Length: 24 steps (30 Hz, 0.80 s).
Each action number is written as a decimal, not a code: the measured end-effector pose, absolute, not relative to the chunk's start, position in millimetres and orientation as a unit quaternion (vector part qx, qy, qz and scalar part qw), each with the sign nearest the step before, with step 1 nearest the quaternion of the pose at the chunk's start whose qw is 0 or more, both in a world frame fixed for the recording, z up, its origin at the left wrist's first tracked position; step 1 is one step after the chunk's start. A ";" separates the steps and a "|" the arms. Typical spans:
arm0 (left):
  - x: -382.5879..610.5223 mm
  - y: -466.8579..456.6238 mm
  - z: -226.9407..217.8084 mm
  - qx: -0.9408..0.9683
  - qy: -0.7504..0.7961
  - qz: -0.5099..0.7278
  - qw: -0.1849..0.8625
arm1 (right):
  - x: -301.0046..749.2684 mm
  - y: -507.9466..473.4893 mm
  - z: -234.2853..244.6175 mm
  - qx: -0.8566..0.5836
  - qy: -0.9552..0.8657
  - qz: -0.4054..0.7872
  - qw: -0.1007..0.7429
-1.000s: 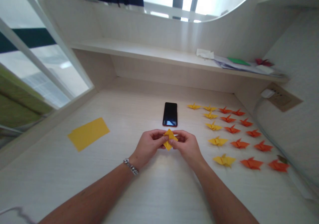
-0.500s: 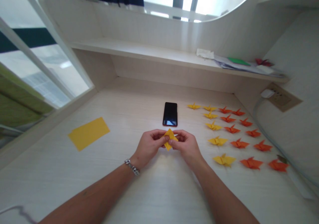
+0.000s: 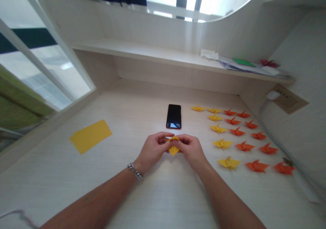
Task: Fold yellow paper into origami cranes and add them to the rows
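Note:
Between both hands is a small folded yellow origami paper (image 3: 174, 151), its pointed end toward me. My left hand (image 3: 154, 149) pinches it from the left, thumb and fingers closed at its edge. From the right, my right hand (image 3: 190, 148) grips it with the thumb pressed across its upper part. The fingertips hide some of the folds. Just beyond the hands lies a black phone (image 3: 174, 116), screen up. To the right, rows of folded paper cranes stand on the desk, yellow ones (image 3: 222, 143) nearer my hand and orange ones (image 3: 244, 146) farther right.
Flat yellow paper sheets (image 3: 91, 136) lie on the desk at the left. A cable (image 3: 273, 134) runs from a wall socket (image 3: 290, 99) down the right side. Papers (image 3: 251, 68) and a crumpled tissue (image 3: 209, 54) rest on the shelf above the desk.
The top of the yellow paper has bent down and the fold now shows a lower point. My right thumb has shifted up and left across it; the left hand barely moved.

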State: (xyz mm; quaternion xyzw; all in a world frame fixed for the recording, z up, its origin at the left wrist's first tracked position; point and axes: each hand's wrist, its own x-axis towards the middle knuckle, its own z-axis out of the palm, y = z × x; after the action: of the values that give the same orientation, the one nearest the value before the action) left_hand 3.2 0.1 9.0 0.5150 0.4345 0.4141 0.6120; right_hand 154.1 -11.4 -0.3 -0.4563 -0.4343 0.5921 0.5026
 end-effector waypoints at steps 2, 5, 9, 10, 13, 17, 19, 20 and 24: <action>3.6 -1.2 10.3 0.508 0.417 0.416 0.629 | 154.0 -10.5 -1.9 -0.454 -0.432 0.578 0.522; 4.2 -3.5 10.8 0.492 0.393 0.405 0.663 | 154.8 -9.7 -2.3 -0.469 -0.448 0.528 0.548; 5.3 -4.9 10.0 0.490 0.398 0.392 0.669 | 153.8 -10.5 -0.5 -0.497 -0.466 0.476 0.556; 5.6 -5.0 9.9 0.490 0.401 0.394 0.666 | 153.1 -10.9 0.2 -0.502 -0.470 0.467 0.556; 6.4 -5.5 10.1 0.489 0.411 0.404 0.655 | 151.6 -12.3 2.2 -0.513 -0.484 0.445 0.552; 7.7 -7.7 10.3 0.478 0.401 0.402 0.670 | 151.0 -13.6 4.3 -0.521 -0.493 0.417 0.558; 8.3 -8.4 9.9 0.476 0.393 0.396 0.680 | 150.7 -13.7 4.7 -0.523 -0.493 0.405 0.565; 8.5 -8.6 9.7 0.478 0.391 0.396 0.680 | 150.6 -13.7 4.7 -0.523 -0.494 0.402 0.566; 8.5 -8.6 10.0 0.488 0.390 0.400 0.670 | 151.2 -12.9 3.7 -0.523 -0.494 0.405 0.565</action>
State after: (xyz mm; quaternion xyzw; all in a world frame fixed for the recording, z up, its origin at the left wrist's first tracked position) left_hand 8.5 -8.6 10.0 0.4883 0.3904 0.4004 0.6700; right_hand 151.2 -12.9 3.7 -0.5230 -0.4935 0.4049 0.5648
